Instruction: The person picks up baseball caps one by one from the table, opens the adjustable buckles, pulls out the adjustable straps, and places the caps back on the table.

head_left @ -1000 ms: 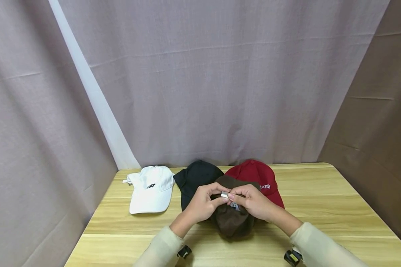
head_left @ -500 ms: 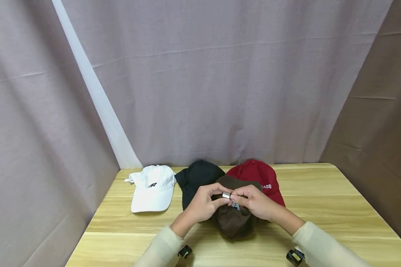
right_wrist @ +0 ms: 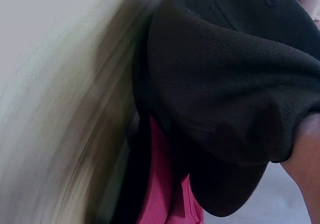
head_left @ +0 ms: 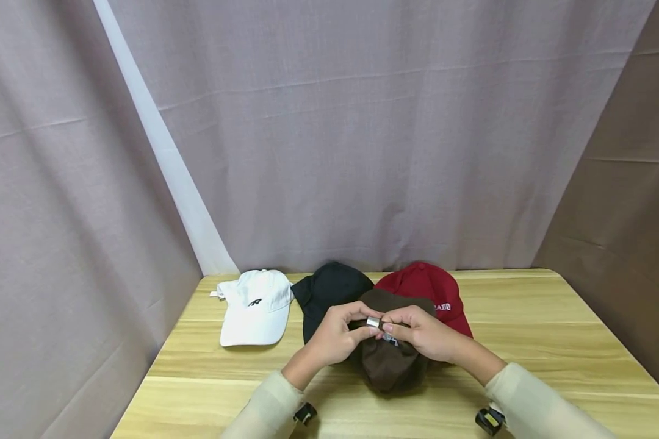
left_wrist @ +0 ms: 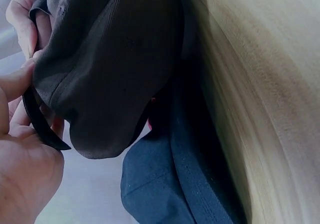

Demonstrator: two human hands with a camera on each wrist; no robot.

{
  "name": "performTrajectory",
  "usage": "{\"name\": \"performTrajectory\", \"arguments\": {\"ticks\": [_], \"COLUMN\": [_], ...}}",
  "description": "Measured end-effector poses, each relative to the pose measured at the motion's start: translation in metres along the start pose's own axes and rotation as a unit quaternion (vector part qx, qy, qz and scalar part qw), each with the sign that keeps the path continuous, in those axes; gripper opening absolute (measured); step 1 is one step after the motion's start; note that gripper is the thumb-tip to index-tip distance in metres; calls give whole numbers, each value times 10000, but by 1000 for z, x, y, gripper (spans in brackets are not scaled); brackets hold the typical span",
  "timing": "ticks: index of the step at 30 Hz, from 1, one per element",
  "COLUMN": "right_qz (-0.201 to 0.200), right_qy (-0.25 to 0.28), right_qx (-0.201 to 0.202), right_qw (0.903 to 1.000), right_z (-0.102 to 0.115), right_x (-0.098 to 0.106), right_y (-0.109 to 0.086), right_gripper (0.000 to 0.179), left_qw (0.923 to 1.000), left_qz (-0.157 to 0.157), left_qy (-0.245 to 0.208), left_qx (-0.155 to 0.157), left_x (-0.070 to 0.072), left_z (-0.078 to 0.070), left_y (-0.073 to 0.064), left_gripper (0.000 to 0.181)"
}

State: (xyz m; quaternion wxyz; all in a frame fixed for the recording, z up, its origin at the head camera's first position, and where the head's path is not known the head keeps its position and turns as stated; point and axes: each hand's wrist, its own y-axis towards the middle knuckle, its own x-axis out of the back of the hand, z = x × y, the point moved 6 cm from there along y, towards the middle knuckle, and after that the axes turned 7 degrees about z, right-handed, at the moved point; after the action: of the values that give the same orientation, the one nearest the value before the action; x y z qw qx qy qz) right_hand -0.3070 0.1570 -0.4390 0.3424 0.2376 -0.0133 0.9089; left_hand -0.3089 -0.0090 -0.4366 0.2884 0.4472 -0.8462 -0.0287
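Observation:
A brown cap [head_left: 391, 364] is held between both hands, its crown toward the person and its brim pointing to the back. My left hand [head_left: 334, 334] pinches the cap's back strap at a silver metal buckle [head_left: 373, 321], thumb below and fingers above. Just right of the buckle, my right hand [head_left: 424, 333] pinches the same strap. A dark strap end [left_wrist: 44, 125] hangs curved by the left hand in the left wrist view. In the right wrist view the cap's crown hides most of the right hand's fingers. Part of the strap is covered by fingertips.
A white cap [head_left: 257, 308] lies on the wooden table [head_left: 532, 341] at the left. Behind the brown cap lie a black cap [head_left: 332, 289] and a red cap [head_left: 425, 286], both partly hidden. A grey curtain [head_left: 335, 152] stands along the back edge.
The head view has turned slightly left, so everything sits a little further right. Both hands stay at the buckle; the brown cap's crown has tilted slightly.

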Motion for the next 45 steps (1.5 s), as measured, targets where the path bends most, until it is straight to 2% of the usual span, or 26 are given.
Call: {"name": "performTrajectory", "arguments": {"ticks": [5,9,13,18,28,35,45], "right_qz": [74,-27,-209,-324,-1171,-1186,-988], "right_qy": [16,-90,-395,-821,-1320,-998,-640], "right_qx": [52,165,266,104,-228,-186,-51], "right_qw": [10000,9998,9986,9960,9840,9877,9930], "right_z": [2,3,5,8,16,17,13], "right_x": [1,2,3,0,1,-1,-3], "right_y": [-4,-6,-6,-4,3,9,11], "right_gripper": [23,21,18,17,32,28,24], "left_qw": [10000,10000,9999,9998,9993,9986,9994], "left_qz": [50,44,-61,-109,-97,-125,-74], "left_qy": [-35,-33,5,124,355,511,322], "left_qx": [-6,-75,-132,-70,-115,-76,-59], "left_x": [-3,-3,1,3,4,8,8], "left_z": [0,-1,-4,-5,-8,-11,-9], "left_y": [1,2,1,0,0,-1,-2], "left_gripper": [21,21,21,21,21,20,20]}}
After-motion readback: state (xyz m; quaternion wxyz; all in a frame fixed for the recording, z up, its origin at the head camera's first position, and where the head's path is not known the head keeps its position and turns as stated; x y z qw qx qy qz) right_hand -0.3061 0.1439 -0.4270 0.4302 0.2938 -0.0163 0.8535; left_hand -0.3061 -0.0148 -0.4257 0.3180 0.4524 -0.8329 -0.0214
